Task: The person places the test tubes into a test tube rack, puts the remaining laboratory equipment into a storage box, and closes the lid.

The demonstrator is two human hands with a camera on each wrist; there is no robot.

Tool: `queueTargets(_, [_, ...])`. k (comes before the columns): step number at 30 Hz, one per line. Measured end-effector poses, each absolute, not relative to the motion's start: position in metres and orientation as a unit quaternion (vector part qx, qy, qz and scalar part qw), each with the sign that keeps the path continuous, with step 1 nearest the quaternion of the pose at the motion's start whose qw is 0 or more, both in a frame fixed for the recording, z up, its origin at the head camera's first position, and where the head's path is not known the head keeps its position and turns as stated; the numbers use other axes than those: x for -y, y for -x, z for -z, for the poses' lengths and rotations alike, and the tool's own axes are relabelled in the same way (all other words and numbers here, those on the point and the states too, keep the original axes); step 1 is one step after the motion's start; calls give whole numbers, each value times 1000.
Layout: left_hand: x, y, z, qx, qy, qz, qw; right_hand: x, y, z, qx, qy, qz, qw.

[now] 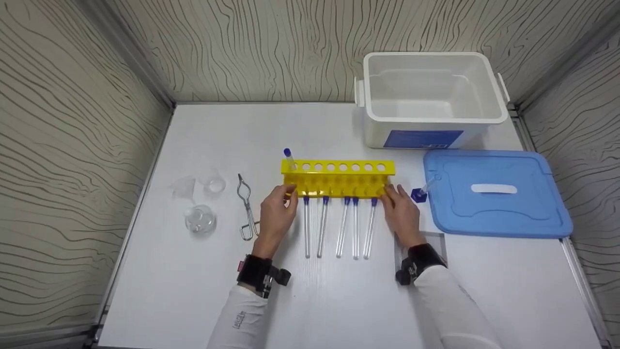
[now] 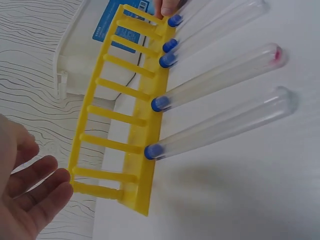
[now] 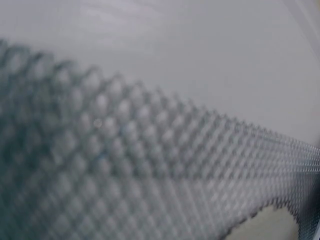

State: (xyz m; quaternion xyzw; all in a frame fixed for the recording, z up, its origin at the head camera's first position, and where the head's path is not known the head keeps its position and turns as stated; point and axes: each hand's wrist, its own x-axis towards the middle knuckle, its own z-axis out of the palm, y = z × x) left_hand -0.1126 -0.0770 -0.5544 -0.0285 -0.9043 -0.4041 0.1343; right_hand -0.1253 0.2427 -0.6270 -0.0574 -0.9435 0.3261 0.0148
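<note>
A yellow test tube rack stands mid-table, with a blue-capped test tube leaning in its leftmost hole. My left hand is at the rack's left end. In the left wrist view its bent fingers touch or nearly touch the end of the top bar, not wrapped round it. At the opposite end, my right hand rests its extended fingertips against the rack. Several blue-capped test tubes lie in front, caps toward the base. One tube has a pink spot at its rounded end.
Metal tongs, a clear flask and a clear funnel lie left. A blue lid lies right, near a blue-based cylinder. Behind stands a white bin. Wire mesh lies below my right wrist.
</note>
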Motion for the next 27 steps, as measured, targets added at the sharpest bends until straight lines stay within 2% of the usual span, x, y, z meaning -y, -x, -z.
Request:
queueTargets(18, [70, 105, 590, 928, -13, 370, 34, -241, 125, 624, 940, 58, -336, 16])
queueTargets(27, [61, 108, 598, 939, -24, 342, 16, -242, 126, 626, 942, 61, -329, 12])
